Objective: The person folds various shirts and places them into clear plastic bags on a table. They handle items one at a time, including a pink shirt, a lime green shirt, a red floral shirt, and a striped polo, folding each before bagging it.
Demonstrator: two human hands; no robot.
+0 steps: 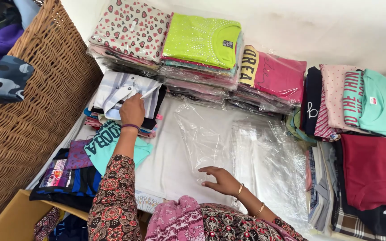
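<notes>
Two hands are working: left hand (132, 109), fingers curled, is gripping a striped shirt (123, 91) at eleven o'clock; right hand (220, 180), fingers spread, is flattening a clear plastic bag (206, 138). Holding both steady seems wise.

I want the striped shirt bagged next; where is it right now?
In the head view, the folded white striped shirt lies upper left under the left hand, beside the wicker basket and below the packaged heart-print stack.

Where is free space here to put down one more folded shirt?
Free: white sheet between left hand and right hand. Clear plastic bags cover the middle. Crowded: packed stacks at back, folded clothes right.
</notes>
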